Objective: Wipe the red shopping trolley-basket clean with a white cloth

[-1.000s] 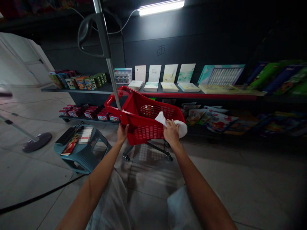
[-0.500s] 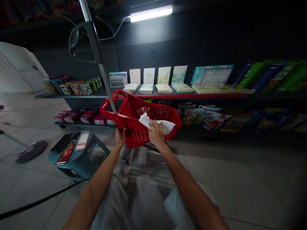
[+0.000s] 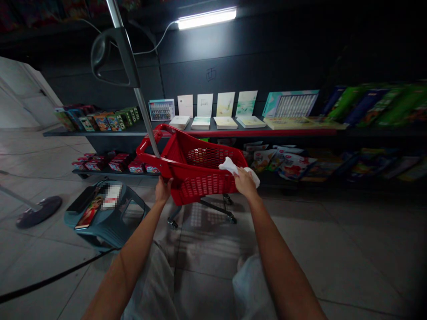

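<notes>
In front of me stands a red shopping cart (image 3: 203, 184) with perforated basket walls, on dark legs with small casters. At the lower back corner, below the handle, my left hand (image 3: 163, 190) grips the cart's edge, its thumb showing on the near side. My right hand (image 3: 245, 181) is closed on a white cloth (image 3: 229, 166) at the front end of the basket's near rim. The cloth sticks out on both sides of the fingers and lies against the rim. Part of it is hidden behind the hand.
A metal pole (image 3: 145, 114) with a grey handle rises in front of the cart's handle. To the left, a blue-grey stool (image 3: 116, 229) carries a phone-like item. Behind, a shelf (image 3: 213, 133) holds books and boxes, with snack bags (image 3: 295, 165) below. A round pole base (image 3: 39, 212) stands far left.
My right hand has slid the cloth rightward along the near rim to the cart's front corner. My left hand keeps its hold at the back corner. The view has shifted slightly.
</notes>
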A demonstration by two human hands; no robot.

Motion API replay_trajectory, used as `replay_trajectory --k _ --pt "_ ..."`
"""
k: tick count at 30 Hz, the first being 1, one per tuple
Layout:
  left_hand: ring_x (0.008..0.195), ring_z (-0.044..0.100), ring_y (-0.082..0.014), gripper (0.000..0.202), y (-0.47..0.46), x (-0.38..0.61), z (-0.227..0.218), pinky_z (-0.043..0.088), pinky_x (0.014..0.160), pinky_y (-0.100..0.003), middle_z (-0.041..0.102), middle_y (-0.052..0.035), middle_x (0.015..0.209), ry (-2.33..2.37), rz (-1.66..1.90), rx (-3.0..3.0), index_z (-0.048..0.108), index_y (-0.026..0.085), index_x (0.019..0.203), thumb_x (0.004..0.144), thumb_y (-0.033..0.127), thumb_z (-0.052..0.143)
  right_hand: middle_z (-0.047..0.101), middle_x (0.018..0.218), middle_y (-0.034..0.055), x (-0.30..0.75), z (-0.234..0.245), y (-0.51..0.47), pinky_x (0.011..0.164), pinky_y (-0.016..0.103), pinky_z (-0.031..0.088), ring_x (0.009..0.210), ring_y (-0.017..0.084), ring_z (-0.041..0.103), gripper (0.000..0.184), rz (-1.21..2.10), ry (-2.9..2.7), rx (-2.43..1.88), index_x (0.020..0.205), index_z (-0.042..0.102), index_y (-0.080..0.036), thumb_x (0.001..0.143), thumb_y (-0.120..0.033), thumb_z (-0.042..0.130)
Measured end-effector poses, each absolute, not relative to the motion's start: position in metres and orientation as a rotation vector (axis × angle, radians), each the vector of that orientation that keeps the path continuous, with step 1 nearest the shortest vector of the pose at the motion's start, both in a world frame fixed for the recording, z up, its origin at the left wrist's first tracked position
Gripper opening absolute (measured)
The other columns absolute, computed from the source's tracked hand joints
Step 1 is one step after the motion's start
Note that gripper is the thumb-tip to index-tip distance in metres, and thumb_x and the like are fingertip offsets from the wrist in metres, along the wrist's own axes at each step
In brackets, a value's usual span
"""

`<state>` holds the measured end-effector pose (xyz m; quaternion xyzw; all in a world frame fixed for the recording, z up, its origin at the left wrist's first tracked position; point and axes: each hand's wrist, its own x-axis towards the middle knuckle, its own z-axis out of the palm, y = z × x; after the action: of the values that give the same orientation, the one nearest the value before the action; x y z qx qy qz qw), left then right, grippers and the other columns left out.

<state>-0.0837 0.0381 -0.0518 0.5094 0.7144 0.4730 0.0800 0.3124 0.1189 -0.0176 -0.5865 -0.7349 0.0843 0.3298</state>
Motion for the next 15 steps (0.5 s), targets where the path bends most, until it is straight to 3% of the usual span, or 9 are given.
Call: replay_trajectory --k 4,7,11,15 --pt "0.102 0.075 -0.0286 0.040 0.041 -0.087 -0.055 0.058 0.092 -0.041 0.078 -0.0146 0.112 2.052 1.455 1.576 0.059 0.020 0.121 0.093 0.048 0.068 0.049 0.159 0.0217 0.294 -0.031 0.113 0.126 0.054 0.028 0.154 0.031 0.037 0.054 0.171 -1.713 -1.537 0.145 0.061 -0.009 0.098 -0.022 0.039" --pt "0.099 0.076 -0.0276 0.040 0.041 -0.088 -0.055 0.059 0.090 -0.040 0.078 -0.0131 0.109 2.001 1.489 1.554 0.060 0.021 0.116 0.091 0.052 0.069 0.034 0.168 0.0195 0.255 -0.045 0.099 0.126 0.052 0.028 0.159 0.030 0.026 0.060 0.107 -1.485 -1.530 0.155 0.052 -0.012 0.099 -0.024 0.034" --pt "0.093 0.077 -0.0263 0.042 0.037 -0.085 -0.054 0.060 0.085 -0.037 0.079 -0.0117 0.104 1.952 1.464 1.478 0.060 0.021 0.111 0.087 0.053 0.075 0.046 0.159 0.0249 0.210 -0.062 0.096 0.122 0.048 0.034 0.151 0.030 0.042 0.069 0.225 -1.170 -1.563 0.166 0.031 -0.008 0.100 -0.026 0.023" --pt "0.094 0.076 -0.0258 0.042 0.033 -0.072 -0.054 0.059 0.085 -0.037 0.079 -0.0115 0.103 1.956 1.481 1.462 0.060 0.021 0.110 0.088 0.054 0.074 0.061 0.141 0.0304 0.177 -0.076 0.105 0.114 0.046 0.041 0.135 0.034 0.058 0.070 0.311 -1.133 -1.610 0.159 0.036 0.003 0.100 -0.027 0.014"
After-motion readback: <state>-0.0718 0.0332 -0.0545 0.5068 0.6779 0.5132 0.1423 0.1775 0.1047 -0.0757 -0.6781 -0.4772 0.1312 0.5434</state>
